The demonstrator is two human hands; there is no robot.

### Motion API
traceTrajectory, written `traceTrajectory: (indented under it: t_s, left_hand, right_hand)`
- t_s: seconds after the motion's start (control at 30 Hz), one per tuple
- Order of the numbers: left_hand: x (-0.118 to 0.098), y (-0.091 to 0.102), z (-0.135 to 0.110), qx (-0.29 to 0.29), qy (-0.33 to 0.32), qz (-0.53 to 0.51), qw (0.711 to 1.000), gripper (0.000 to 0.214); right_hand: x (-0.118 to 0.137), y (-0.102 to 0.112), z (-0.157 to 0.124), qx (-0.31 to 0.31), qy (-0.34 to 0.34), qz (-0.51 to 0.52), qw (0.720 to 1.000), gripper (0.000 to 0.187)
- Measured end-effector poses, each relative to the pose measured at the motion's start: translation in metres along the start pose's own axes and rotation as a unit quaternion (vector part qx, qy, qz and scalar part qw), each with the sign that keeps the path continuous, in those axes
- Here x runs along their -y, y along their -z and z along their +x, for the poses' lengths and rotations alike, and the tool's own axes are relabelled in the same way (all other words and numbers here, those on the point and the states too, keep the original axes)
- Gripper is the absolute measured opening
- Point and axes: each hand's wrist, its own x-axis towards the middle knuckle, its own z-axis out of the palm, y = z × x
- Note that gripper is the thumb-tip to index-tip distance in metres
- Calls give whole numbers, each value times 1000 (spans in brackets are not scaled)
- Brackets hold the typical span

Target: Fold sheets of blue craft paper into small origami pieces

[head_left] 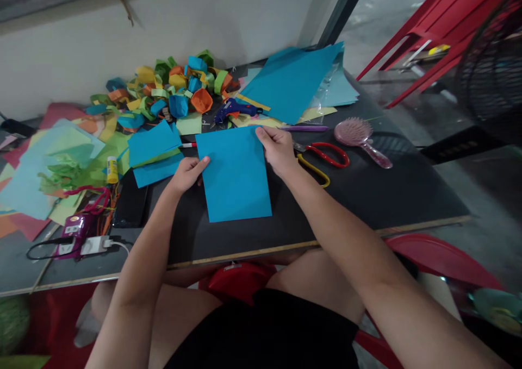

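Observation:
A blue sheet of paper (236,179) is held up over the near middle of the dark table. My left hand (190,172) pinches its left edge, thumb on the front and fingers behind. At the upper right corner, my right hand (277,147) grips the same sheet between thumb and fingers. Left of it lies a small stack of cut blue and green paper (155,149). Scissors (326,157) with one red and one yellow handle rest just right of my right hand. Behind the sheet is a blue glue gun (236,108).
Folded paper pieces (179,86) in several colours are heaped by the wall. Large blue sheets (289,81) lie at the back right, a pink hairbrush (359,135) at the right. On the left are a glue stick (112,169), a purple power strip (75,233) and loose coloured paper (28,168).

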Motion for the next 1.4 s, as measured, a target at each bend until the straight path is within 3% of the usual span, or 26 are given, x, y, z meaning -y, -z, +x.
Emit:
traceTrajectory:
  t_s: [0.17,0.27,0.43,0.53,0.7,0.87,1.13,1.27,1.4]
  left_hand:
    - [14,-5,7,-114,-11,10,993,63]
    - [19,-4,8,-144,-13,7,989,61]
    - [18,-2,10,-221,-76,54,971,64]
    - [15,-1,12,-268,-107,78,954,67]
    - [13,-2,12,-265,-109,80,955,66]
    - [16,0,10,-269,-99,80,955,63]
    - [17,5,8,-302,-89,21,949,66]
    - [16,4,9,-315,-91,0,945,67]
    - [15,7,9,-331,-88,-20,939,67]
  right_hand:
    - [-8,0,-1,54,-67,-8,996,52]
    - [-12,2,0,56,-44,-37,997,52]
    - [-11,1,1,52,-59,-39,996,44]
    - [-9,1,1,69,-34,-38,996,39]
    - [-6,3,0,83,-57,-66,993,32]
    - [-4,5,-2,99,-38,-87,991,30]
    - [0,2,-2,117,-88,-71,987,26]
    - [1,4,-3,157,-129,-91,975,31]
    - [5,6,-3,173,-129,-120,969,35]
